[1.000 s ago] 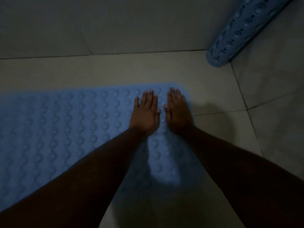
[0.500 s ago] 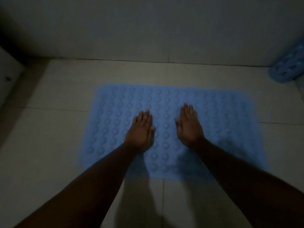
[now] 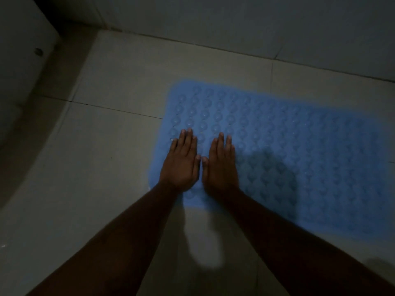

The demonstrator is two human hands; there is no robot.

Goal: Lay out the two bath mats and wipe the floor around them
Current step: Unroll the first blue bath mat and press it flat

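Note:
A blue bath mat with rows of round bumps lies flat on the pale tiled floor. My left hand and my right hand rest palm down, side by side, on the mat's left end near its front corner. Their fingers are straight and hold nothing; the thumbs almost touch. The second mat is out of view.
A grey wall runs along the far side of the floor. A white fixture stands at the left with a dark gap beside it. The light is dim, and my arms throw shadows on mat and floor.
My hands have slid from the mat's right end, across its middle, to its left end, and have come together. The rolled second mat at the right has left the view.

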